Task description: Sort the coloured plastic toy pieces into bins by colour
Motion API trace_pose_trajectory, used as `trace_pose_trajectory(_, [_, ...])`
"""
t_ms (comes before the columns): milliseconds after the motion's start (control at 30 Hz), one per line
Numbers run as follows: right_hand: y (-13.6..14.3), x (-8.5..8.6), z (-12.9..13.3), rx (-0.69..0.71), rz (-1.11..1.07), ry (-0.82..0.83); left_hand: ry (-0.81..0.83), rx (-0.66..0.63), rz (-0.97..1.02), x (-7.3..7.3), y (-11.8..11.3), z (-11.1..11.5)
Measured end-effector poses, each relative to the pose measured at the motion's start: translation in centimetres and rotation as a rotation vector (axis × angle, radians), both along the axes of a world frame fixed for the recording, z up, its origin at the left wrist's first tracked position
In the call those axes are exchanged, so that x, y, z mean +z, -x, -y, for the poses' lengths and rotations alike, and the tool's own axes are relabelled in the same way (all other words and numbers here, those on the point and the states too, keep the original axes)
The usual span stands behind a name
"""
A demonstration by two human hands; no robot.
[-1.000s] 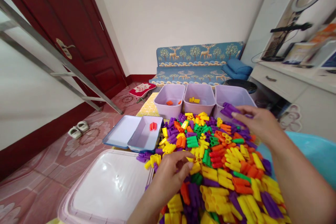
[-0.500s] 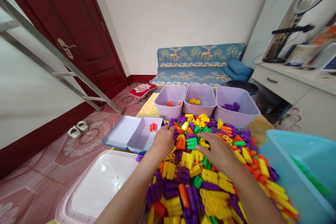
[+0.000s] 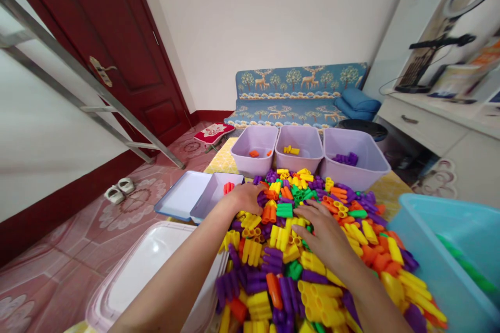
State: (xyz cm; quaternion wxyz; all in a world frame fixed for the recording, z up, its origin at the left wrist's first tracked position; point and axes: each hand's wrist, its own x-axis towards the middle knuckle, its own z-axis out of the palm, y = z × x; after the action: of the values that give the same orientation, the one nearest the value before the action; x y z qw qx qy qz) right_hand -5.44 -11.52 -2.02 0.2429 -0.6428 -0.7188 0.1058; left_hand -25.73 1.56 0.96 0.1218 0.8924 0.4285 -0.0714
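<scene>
Illumination is bright and diffuse; shadows are soft. A small glare spot marks the white lid point(image 3: 144, 260). Wide-angle distortion tilts the door point(image 3: 113, 36) near the left edge. Central plastic pieces point(image 3: 279, 239) render clearly; the ring-shaped fixture point(image 3: 453, 4) appears softer.

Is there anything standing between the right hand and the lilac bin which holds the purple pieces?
Yes, but only low things: loose plastic pieces lie between the right hand and the lilac bin, whose near wall rises beyond them. Nothing visible hangs above them.
</scene>
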Motion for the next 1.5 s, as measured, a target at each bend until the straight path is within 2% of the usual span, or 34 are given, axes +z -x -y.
trace_pose_trajectory(233, [0.0, -0.3, 0.0, 0.004, -0.026, -0.028, -0.168, 0.051, 0.089, 0.0, -0.8, 2.6])
trace_pose_trajectory(400, [-0.2, -0.5, 0.1, 0.012, -0.026, -0.012, -0.105, -0.08, 0.212, 0.0, -0.1, 5.0])
trace_pose_trajectory(500, [-0.2, -0.7, 0.1, 0.012, -0.038, -0.011, -0.108, -0.102, 0.223, -0.2, 0.3, 6.4])
trace_pose_trajectory(633, [-0.1, -0.5, 0.2, 0.009, -0.038, -0.007, -0.145, -0.035, 0.251, -1.0, 0.3, 7.7])
trace_pose_trajectory(767, [0.2, -0.1, 0.4, 0.016, -0.027, 0.008, -0.102, 0.078, 0.311, -1.7, 0.1, 8.4])
trace_pose_trajectory(967, [0.2, 0.3, 0.9, 0.053, -0.068, 0.041, -0.105, 0.151, 0.28, -1.6, -0.1, 8.3])
trace_pose_trajectory(1033, [0.3, 0.5, 1.1, 0.05, -0.089, 0.058, -0.095, 0.169, 0.348, -1.5, -0.2, 8.2])
trace_pose_trajectory(1300, [1.7, 1.3, 1.7, 0.104, -0.097, 0.09, 0.138, 0.322, 0.917, -2.5, -0.2, 8.5])
trace_pose_trajectory(1367, [1.9, 1.1, 1.7, 0.104, -0.084, 0.07, 0.258, 0.336, 1.064, -2.7, -0.5, 8.8])
trace_pose_trajectory(1500, [1.9, 0.9, 1.5, 0.075, -0.115, 0.027, 0.6, 0.353, 1.341, -2.5, -1.0, 9.9])
